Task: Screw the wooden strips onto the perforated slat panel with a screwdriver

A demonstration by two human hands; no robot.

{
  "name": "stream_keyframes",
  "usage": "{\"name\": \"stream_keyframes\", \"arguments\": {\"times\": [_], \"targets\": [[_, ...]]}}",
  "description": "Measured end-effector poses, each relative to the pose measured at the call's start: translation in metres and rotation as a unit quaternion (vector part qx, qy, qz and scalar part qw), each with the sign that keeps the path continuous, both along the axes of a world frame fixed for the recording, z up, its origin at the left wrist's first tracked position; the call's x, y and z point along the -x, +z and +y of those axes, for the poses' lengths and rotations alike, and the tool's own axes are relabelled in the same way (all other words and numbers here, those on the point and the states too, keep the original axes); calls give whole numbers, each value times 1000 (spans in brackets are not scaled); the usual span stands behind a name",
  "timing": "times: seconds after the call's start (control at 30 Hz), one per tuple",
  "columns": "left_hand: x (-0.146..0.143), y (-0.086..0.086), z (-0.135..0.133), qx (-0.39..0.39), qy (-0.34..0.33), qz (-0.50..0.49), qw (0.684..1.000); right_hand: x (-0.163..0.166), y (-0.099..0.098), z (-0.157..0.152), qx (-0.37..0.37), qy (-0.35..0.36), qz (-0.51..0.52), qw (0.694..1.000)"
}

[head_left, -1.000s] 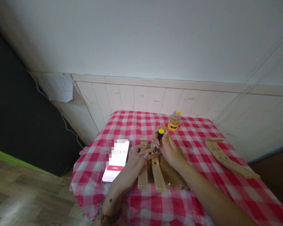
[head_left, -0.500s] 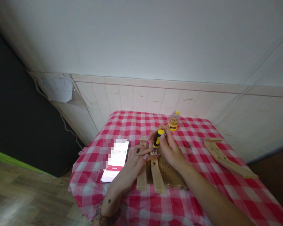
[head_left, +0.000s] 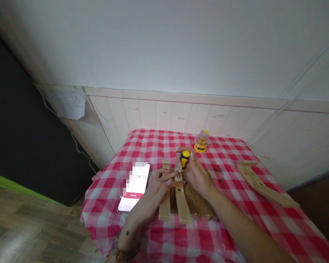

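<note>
My right hand (head_left: 197,177) is wrapped around a black and yellow screwdriver (head_left: 185,156), its tip low over a hole in a pale wooden strip (head_left: 183,206). My left hand (head_left: 160,184) lies with fingers stretched and apart across that strip and a second wooden strip (head_left: 165,212) beside it. Between the left fingers, near the screwdriver's tip, a small metal piece shows, too small to tell clearly. Under the strips rests a brown, flat block (head_left: 201,204) with small holes, partly covered by my right hand.
A lit phone (head_left: 134,197) lies to the left. At the back stands a clear and yellow bit holder (head_left: 202,141). Small metal pieces (head_left: 220,172) lie right of the block, and a curved wooden part (head_left: 263,184) farther right. A checked cloth (head_left: 153,140) covers the table against the wall.
My right fingers have shifted their grip around the screwdriver handle, and the handle's tilt differs slightly. My left hand and the wooden strips stay in place.
</note>
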State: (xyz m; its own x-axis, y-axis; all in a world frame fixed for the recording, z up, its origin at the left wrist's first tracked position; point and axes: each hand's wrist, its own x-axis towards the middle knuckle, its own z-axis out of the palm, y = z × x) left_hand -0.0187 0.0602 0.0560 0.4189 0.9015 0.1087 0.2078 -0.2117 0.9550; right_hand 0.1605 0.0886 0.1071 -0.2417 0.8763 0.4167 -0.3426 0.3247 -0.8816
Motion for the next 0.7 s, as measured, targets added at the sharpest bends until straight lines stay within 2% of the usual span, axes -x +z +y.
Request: {"name": "stream_keyframes", "arguments": {"times": [0.2,0.3,0.43,0.6,0.7], "targets": [[0,-1,-2,-1,0,-7,1000,-3,2,-1,-63,-62,-65,994],[0,-2,-1,1,-5,-16,1000,-4,3,-1,-74,-51,-78,993],[1,-4,1,-21,-7,-10,1000,-2,-1,-1,-47,-38,-53,997],[1,-8,1,-5,1,-22,1000,1,3,0,5,3,-19,1000],[0,-7,0,-19,-4,-17,1000,2,5,0,29,-6,-30,999]]}}
